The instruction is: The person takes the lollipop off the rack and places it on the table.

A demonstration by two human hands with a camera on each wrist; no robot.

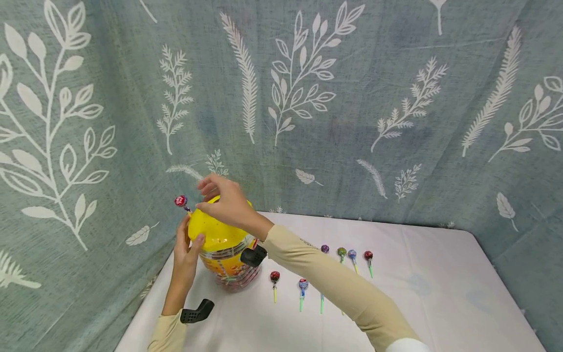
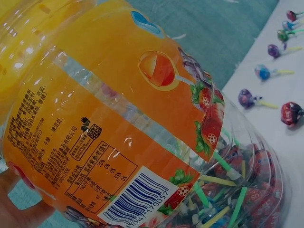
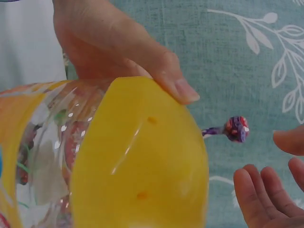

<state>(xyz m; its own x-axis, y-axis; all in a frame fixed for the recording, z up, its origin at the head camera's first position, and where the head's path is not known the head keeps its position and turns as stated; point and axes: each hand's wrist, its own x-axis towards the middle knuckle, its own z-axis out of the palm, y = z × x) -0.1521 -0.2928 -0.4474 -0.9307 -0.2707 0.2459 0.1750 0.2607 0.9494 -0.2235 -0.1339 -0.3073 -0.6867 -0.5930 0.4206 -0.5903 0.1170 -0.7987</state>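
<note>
A clear plastic lollipop jar (image 1: 228,274) with an orange label and a domed yellow lid (image 1: 213,232) stands tilted at the table's left side. My left hand (image 1: 186,252) grips it around the lid end, thumb on the yellow plastic. One lollipop (image 3: 236,129) in a red and purple wrapper sticks out of the top of the lid. Just off that lollipop, my right hand (image 3: 270,194) has its fingers apart and holds nothing. Through the jar's clear wall in the left wrist view, lollipops (image 2: 228,190) with green and yellow sticks lie heaped at the bottom.
Several wrapped lollipops lie in rows on the white table (image 1: 440,293) right of the jar, among them a dark red one (image 1: 274,276) and a blue one (image 1: 303,283). My right forearm crosses above some of them. A patterned green curtain (image 1: 308,98) hangs behind.
</note>
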